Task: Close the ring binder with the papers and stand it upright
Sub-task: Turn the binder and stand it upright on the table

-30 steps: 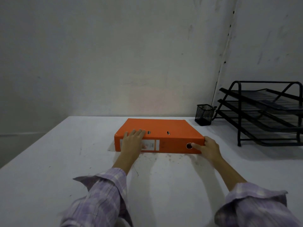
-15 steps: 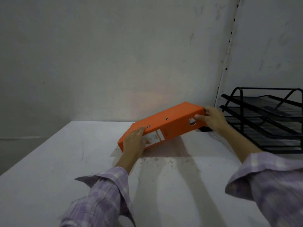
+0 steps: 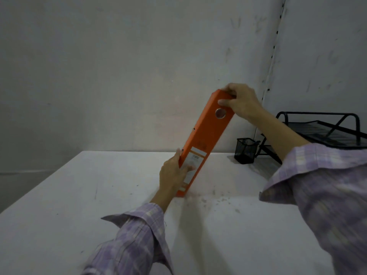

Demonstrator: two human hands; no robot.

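While tilted, binder (image 3: pixel 206 139), label (image 3: pixel 193 161) illegible

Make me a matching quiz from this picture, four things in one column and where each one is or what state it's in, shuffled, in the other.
Column one:
1. orange ring binder
2. left hand
3. right hand
4. black mesh pen cup

Column two:
A. gripping the binder's top end
B. standing on the table near the wall, beside the wire paper tray
C. closed, tilted, lower corner on the table
D. holding the binder's lower part by the label

Pairs: 1-C, 2-D, 3-A, 4-B
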